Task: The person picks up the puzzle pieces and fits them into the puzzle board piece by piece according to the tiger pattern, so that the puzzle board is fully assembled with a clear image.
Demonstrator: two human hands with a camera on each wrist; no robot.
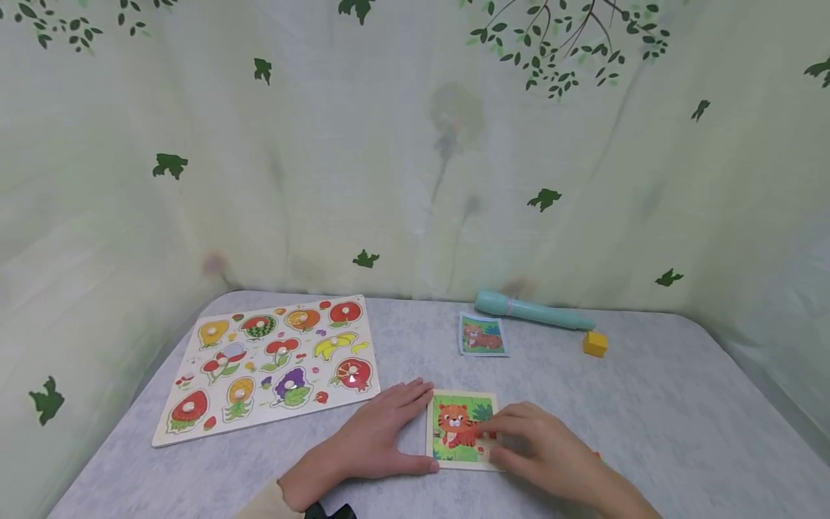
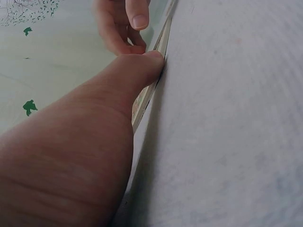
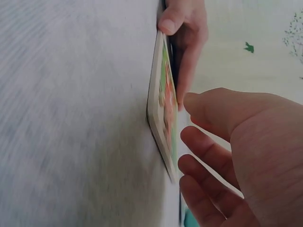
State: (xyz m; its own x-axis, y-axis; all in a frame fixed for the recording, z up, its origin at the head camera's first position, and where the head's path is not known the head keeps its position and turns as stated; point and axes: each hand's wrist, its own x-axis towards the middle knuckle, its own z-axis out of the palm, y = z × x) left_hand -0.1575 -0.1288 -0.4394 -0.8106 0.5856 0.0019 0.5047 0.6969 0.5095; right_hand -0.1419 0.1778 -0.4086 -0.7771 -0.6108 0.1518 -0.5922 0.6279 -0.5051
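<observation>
A small square wooden tiger puzzle [image 1: 459, 425] lies flat at the front middle of the table. Along its left side rests my left hand [image 1: 382, 436], with straight fingers by the top corner and the thumb touching the bottom corner. My right hand [image 1: 545, 447] is over the puzzle's right part and hides some of it. In the right wrist view its fingers [image 3: 203, 142] are spread and loosely bent, with nothing seen between them; the puzzle's wooden frame [image 3: 154, 97] shows edge-on beyond. A small red bit [image 1: 598, 454] peeks out behind the right hand, mostly hidden.
A large fruit peg board [image 1: 259, 414] lies at the left. Behind the puzzle is a small tiger picture card [image 1: 483, 336]. A teal tube-shaped object [image 1: 532, 311] lies at the back, with a yellow block [image 1: 595, 344] by its right end. Leaf-printed curtains surround the table.
</observation>
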